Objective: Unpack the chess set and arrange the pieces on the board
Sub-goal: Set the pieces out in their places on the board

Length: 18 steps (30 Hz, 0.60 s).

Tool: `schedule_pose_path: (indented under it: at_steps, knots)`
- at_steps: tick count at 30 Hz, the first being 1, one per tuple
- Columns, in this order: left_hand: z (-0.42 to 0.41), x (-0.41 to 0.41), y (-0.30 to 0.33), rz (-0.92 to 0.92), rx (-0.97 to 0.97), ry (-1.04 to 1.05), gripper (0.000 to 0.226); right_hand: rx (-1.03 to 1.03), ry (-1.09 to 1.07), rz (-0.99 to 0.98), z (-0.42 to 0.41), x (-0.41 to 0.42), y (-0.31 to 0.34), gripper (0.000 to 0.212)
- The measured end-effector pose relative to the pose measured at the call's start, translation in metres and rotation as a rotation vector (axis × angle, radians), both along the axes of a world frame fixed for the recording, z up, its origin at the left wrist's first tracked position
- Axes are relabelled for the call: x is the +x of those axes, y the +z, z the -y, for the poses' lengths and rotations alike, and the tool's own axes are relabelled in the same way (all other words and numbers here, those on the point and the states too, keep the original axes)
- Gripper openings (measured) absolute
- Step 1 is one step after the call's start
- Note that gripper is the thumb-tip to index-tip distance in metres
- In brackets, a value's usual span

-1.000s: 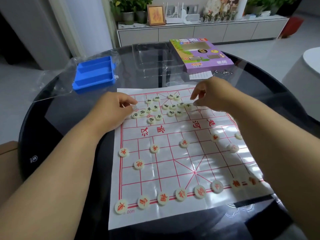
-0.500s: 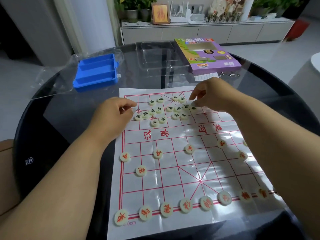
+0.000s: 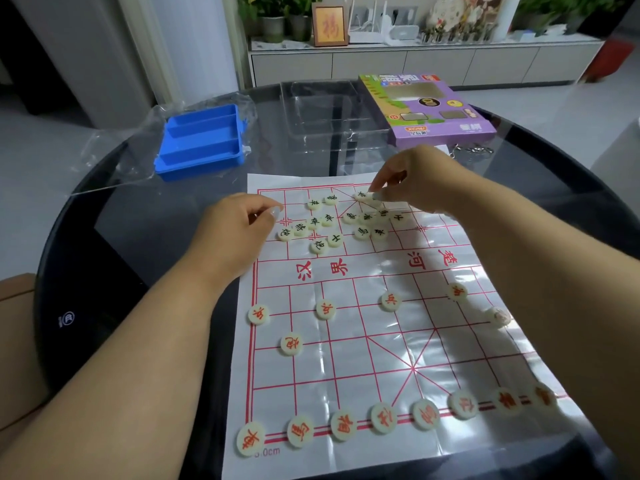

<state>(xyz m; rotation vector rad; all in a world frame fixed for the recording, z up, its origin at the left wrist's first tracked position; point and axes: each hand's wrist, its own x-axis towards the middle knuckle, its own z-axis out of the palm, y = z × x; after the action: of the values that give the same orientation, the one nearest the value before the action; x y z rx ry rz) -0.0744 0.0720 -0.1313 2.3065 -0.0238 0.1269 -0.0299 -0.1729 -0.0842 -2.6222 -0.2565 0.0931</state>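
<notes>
head view: right hand pinches black piece; left hand curled, holding nothing visible.

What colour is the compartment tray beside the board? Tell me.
Bright blue tray, seen clearly in the head view.

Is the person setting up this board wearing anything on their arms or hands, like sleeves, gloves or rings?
Nothing shows. Both forearms are bare as far as the picture reaches, with no sleeves or cuffs in view. The left hand and the right hand have no gloves, and no watch, bracelet or ring can be seen. The fingernails look fairly long and pale; whether they are polished is too small to tell.
</notes>
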Motion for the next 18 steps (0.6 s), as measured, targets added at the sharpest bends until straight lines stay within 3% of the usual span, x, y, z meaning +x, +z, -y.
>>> schedule_pose_path:
  at_steps: [18]
  knots:
    - [0.0,-0.005,0.003,-0.037,-0.161,-0.03,0.014,-0.086,0.341,-0.1,-0.04,-0.019,0.003,0.022]
